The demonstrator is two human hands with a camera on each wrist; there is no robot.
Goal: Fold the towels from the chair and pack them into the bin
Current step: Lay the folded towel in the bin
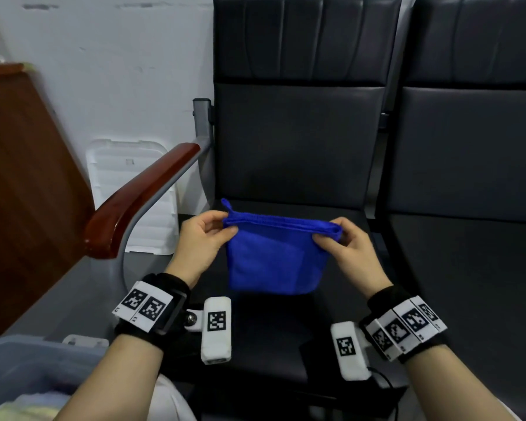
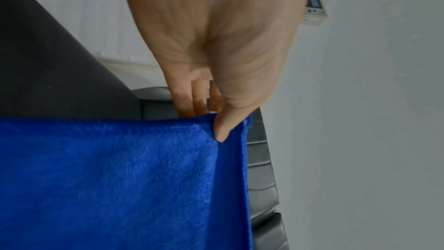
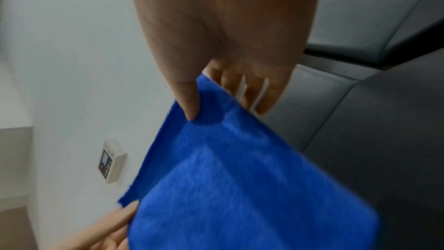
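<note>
A blue towel, folded into a small rectangle, hangs in the air above the black chair seat. My left hand pinches its upper left corner, thumb on the near side of the cloth. My right hand pinches the upper right corner in the same way, thumb pressed on the towel. A small loop sticks up at the left corner. The translucent bin sits at the lower left with pale folded towels inside.
A wooden armrest on a grey metal frame stands left of the seat. A white plastic lid leans on the wall behind it. A second black chair adjoins on the right. A brown wooden panel fills the far left.
</note>
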